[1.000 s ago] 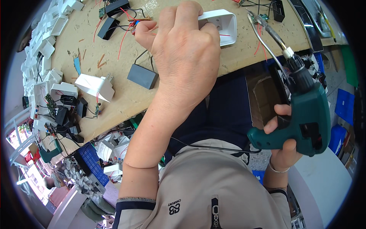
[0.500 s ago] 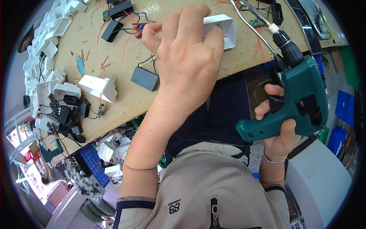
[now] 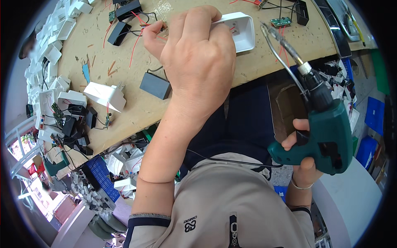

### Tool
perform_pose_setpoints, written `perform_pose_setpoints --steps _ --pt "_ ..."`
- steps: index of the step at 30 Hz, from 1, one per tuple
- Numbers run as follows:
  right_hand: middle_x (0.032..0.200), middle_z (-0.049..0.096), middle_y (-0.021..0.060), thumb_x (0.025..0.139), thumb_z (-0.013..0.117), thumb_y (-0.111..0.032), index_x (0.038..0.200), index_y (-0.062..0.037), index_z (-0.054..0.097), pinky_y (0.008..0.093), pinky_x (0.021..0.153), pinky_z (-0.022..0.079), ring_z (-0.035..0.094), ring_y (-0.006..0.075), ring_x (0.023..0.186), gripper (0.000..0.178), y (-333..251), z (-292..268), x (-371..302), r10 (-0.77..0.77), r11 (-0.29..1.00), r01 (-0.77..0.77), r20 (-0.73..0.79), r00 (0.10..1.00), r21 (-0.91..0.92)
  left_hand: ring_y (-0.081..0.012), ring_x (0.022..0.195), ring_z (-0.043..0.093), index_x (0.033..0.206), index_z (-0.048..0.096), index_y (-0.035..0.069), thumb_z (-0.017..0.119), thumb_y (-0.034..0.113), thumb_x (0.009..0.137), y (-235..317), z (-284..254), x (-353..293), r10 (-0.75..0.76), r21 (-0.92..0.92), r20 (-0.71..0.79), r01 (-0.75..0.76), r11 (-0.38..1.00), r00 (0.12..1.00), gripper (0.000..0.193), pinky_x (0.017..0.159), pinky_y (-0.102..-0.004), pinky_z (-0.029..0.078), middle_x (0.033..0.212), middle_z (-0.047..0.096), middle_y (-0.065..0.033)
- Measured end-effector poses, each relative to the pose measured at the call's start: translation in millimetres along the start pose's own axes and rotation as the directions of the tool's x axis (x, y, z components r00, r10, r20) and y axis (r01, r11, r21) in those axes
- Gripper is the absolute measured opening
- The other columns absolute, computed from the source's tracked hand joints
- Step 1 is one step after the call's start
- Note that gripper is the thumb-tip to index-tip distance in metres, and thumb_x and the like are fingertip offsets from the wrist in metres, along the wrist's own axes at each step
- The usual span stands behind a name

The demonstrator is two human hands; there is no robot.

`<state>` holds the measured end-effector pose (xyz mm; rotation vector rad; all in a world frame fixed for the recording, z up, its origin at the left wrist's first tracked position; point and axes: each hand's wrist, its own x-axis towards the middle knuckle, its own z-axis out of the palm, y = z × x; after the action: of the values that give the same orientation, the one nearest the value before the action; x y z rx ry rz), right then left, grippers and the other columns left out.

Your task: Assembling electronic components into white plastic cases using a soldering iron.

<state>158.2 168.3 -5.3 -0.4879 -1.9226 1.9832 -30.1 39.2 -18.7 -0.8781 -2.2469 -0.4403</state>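
My left hand (image 3: 198, 53) is over the bench with its fingers curled round the near-left wall of a white plastic housing (image 3: 247, 35). Its thumb side and the held edge are mostly hidden behind the hand. Small red wire ends show inside that housing. In my right hand (image 3: 304, 165) is a green pistol-grip soldering gun (image 3: 331, 128), its metal tip and thin feed tube pointing up toward the bench, apart from the housing. Near my left wrist lies a black rectangular box (image 3: 155, 85) with a lead. Red and black wires run past my left little finger.
Many white housings (image 3: 51, 51) pile along the left edge. An open white housing (image 3: 105, 96) lies nearer, beside black boxes and green boards. A green circuit board (image 3: 281, 22) and a black case (image 3: 302, 13) sit at the far right. The gun's black cord (image 3: 231, 160) crosses my lap.
The soldering gun has dropped toward me and its tip has drawn away from the far edge. My left hand and the white housing have shifted slightly left.
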Motion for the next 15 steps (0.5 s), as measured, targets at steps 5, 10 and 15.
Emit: perform_pose_setpoints --steps 5,10,15 --pt "0.097 0.057 0.0181 0.066 0.068 -0.049 0.109 0.0084 0.045 0.0209 0.054 0.048 0.059 0.0148 0.067 0.075 2.4 1.1 -1.8 0.097 0.995 -0.097 -0.009 0.995 -0.038 -0.0190 0.075 0.048 0.061 0.054 0.006 0.058 0.005 0.062 -15.9 64.7 17.2 0.026 -0.310 -0.775 -0.416 0.855 0.631 0.005 0.072 -0.0373 0.029 0.079 0.050 -0.0026" --pt "0.097 0.057 0.0175 0.067 0.068 -0.047 0.110 0.0078 0.046 0.0222 0.055 0.048 0.059 0.0144 0.067 0.073 3.6 -0.1 1.3 0.091 0.993 -0.091 0.007 0.996 -0.077 -0.0190 0.073 0.049 0.062 0.054 0.005 0.059 0.004 0.062 -13.2 63.5 16.8 0.035 -0.294 -0.758 -0.388 0.873 0.652 0.006 0.072 -0.0369 0.030 0.077 0.050 -0.0026" --pt "0.098 0.057 0.0177 0.069 0.068 -0.045 0.111 0.0074 0.046 0.0228 0.055 0.048 0.058 0.0144 0.067 0.071 1.9 0.9 6.1 0.089 0.992 -0.084 0.042 0.995 -0.099 -0.0187 0.071 0.049 0.061 0.053 0.005 0.058 0.003 0.061 -12.9 61.5 17.4 0.035 -0.278 -0.743 -0.355 0.893 0.668 0.006 0.072 -0.0365 0.030 0.077 0.050 -0.0024"
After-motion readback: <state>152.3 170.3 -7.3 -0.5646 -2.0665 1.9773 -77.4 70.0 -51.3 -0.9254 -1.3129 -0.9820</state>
